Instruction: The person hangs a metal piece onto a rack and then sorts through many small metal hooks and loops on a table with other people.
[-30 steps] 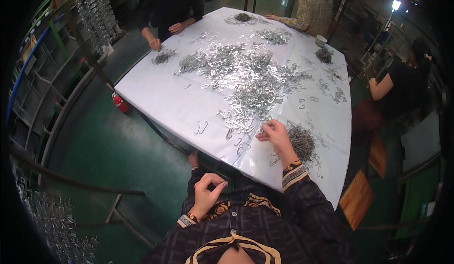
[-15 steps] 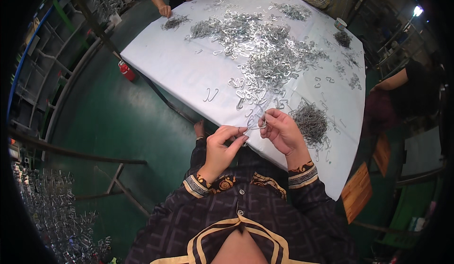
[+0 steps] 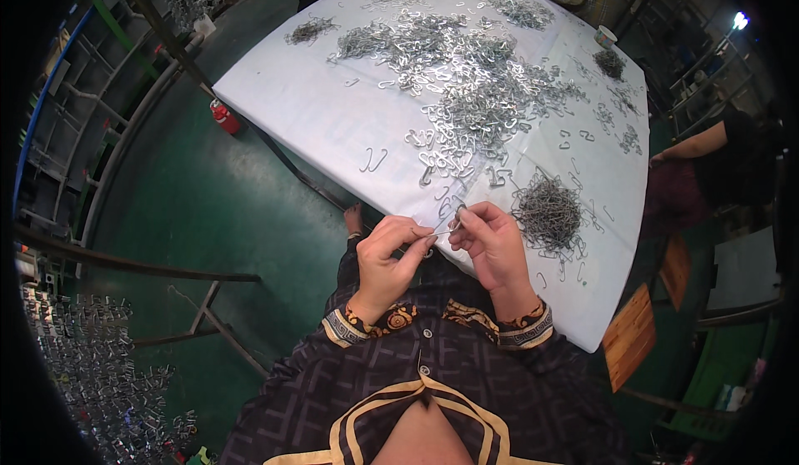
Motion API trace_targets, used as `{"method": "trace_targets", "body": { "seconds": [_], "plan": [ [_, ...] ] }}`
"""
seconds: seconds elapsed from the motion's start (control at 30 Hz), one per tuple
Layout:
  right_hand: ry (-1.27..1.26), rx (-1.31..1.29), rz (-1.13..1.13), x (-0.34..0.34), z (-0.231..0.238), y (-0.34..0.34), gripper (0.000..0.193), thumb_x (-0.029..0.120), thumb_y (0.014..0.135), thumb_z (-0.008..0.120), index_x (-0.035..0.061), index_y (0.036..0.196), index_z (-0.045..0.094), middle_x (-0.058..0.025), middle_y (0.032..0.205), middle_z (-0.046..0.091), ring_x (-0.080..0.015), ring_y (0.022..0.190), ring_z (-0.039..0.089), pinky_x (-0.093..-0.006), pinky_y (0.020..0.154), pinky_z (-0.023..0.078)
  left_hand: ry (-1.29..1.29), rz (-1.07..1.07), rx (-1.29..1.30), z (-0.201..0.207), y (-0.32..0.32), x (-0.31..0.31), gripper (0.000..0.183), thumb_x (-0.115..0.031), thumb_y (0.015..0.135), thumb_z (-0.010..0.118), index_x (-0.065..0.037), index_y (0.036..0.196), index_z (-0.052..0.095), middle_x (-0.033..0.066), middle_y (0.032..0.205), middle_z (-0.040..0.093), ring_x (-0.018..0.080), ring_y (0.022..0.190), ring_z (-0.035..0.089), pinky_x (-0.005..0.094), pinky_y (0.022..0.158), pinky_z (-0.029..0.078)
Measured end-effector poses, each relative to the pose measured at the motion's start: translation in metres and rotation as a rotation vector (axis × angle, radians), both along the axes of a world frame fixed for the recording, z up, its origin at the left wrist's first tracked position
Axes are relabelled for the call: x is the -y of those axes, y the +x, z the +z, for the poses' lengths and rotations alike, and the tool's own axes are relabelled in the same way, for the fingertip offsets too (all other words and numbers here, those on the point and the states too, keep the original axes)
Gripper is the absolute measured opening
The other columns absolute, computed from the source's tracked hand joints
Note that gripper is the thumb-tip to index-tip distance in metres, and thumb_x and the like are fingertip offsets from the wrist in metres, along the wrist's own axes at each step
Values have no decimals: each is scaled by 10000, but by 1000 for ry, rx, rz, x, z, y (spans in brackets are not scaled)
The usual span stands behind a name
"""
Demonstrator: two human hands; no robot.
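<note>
Just over the table's near edge, my left hand (image 3: pixel 387 257) pinches a thin metal wire piece (image 3: pixel 443 233) between thumb and forefinger. Close beside it, my right hand (image 3: pixel 493 244) has thumb and fingers closed on a small bent metal hook (image 3: pixel 457 218). The two pieces meet or nearly meet between my fingertips; the exact contact is too small to make out. Right of my right hand lies a dark pile of thin wire pieces (image 3: pixel 547 212). Beyond my hands spreads a large heap of shiny bent metal hooks (image 3: pixel 478 90), a few of them loose near my fingers.
The white-covered table (image 3: pixel 291 90) is shared with other people at its far side and right. Smaller wire piles (image 3: pixel 610 64) and a cup (image 3: pixel 603 39) sit near the right edge. A red bottle (image 3: pixel 224 118) stands by the left edge. Metal parts hang at lower left (image 3: pixel 91 365).
My right hand has come slightly down and left, nearer my left hand, and its hook has turned. Across the table, a person's hands have lifted from the small wire pile.
</note>
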State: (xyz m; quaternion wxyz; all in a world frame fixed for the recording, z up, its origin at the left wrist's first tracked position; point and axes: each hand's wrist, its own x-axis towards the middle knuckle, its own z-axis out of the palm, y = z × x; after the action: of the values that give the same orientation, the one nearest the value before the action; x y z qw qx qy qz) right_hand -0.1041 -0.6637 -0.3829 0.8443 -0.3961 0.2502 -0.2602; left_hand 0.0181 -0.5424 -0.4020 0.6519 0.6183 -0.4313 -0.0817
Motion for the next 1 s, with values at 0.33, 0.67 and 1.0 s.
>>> {"method": "trace_targets", "body": {
  "seconds": [0.33, 0.67, 1.0],
  "plan": [
    [304, 134, -187, -28, 5, 2, 61, 75, 937, 617, 52, 937, 561, -55, 845, 628, -130, 687, 606, -281, 658, 509, -34, 15, 15, 7, -8, -4, 97, 100, 751, 711, 56, 829, 673, 103, 840, 666, 187, 808, 619, 279, 704, 486],
    [192, 171, -46, -24, 7, -6, 66, 65, 940, 588, 52, 959, 526, -76, 876, 648, -182, 766, 679, -313, 681, 550, -20, -50, -87, 12, -9, -13, 73, 101, 778, 698, 66, 811, 644, 96, 868, 649, 160, 815, 599, 264, 708, 472],
    [244, 87, 30, -17, 5, -4, 49, 77, 955, 550, 36, 964, 524, -104, 901, 653, -218, 805, 686, -353, 729, 568, -1, -34, -142, 8, -6, -15, 67, 94, 808, 681, 58, 824, 627, 70, 878, 643, 108, 797, 577, 233, 692, 458]
  ]
}}
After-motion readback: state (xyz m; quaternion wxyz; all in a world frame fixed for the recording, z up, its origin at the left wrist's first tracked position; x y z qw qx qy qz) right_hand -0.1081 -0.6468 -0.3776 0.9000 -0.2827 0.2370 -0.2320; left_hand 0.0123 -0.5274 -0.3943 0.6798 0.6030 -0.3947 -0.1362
